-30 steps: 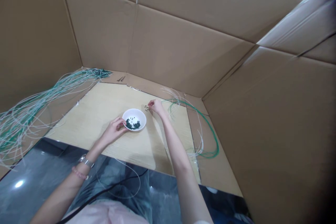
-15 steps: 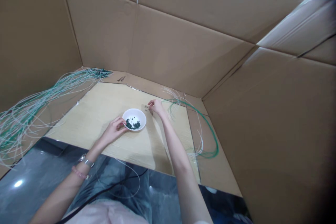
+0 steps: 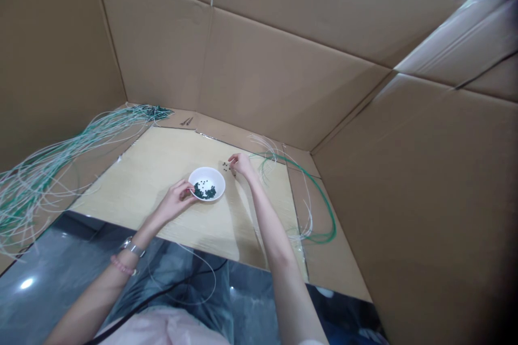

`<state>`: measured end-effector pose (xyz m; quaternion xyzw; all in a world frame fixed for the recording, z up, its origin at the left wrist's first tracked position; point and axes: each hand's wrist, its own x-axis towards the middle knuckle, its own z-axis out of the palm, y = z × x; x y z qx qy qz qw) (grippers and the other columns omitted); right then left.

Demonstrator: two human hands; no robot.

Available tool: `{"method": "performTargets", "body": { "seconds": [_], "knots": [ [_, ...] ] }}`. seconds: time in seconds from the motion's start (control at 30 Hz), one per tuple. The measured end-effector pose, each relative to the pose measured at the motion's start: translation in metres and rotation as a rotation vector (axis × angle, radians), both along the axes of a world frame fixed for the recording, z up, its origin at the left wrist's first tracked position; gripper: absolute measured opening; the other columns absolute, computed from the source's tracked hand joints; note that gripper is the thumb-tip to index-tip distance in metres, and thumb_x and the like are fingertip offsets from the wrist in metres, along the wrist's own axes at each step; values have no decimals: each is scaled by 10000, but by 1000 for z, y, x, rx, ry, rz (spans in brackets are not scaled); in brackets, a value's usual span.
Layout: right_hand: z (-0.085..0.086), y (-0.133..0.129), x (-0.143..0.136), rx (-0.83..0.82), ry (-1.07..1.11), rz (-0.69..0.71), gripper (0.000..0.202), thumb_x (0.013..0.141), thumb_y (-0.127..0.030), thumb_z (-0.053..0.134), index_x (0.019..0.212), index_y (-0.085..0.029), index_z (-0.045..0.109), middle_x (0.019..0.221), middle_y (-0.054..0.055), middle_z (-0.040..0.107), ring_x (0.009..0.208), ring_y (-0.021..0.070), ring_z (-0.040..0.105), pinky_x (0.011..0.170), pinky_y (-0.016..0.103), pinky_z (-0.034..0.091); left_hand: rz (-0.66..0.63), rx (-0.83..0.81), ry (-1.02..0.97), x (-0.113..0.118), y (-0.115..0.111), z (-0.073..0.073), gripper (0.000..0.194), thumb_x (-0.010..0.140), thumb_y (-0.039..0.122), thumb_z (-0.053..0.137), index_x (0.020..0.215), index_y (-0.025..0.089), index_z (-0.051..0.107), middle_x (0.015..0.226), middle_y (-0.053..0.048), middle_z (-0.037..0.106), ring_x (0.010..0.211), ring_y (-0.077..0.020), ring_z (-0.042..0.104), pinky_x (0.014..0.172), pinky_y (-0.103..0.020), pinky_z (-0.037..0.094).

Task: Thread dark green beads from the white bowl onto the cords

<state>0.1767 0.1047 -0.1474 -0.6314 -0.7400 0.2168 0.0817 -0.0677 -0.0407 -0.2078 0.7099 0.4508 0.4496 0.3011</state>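
In the head view, a white bowl [image 3: 220, 177] stands on the pale board with many small dark green bead-like pieces [image 3: 207, 193] at its bottom. My left hand [image 3: 178, 197] grips the bowl's left rim, thumb and fingers on its side. Beyond the bowl to the right, my right hand [image 3: 239, 164] is low over the board, fingers bent and pressed together. Whatever its fingertips may pinch is too small to make out. Several loose dark pieces [image 3: 225, 166] lie on the board just left of those fingertips.
A bundle of green and white strands [image 3: 76, 145] runs along the left side. Looped green cords [image 3: 329, 210] and white strands lie at the right. Small dark tools [image 3: 186, 121] rest at the back. Cardboard walls [image 3: 259, 64] surround the pale board [image 3: 141, 172].
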Motion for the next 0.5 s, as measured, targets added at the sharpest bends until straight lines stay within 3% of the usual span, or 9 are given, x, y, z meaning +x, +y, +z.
{"method": "performTargets", "body": {
  "seconds": [0.5],
  "knots": [
    [-2,0,2,-23,15,3,302,919,-347,557,1138,-140,573,1112,73,612,958,167,620,836,368,544,4,11,3,0,1,0,223,834,325,662,904,118,616,895,-36,586,750,-122,552,659,-257,473]
  ]
}}
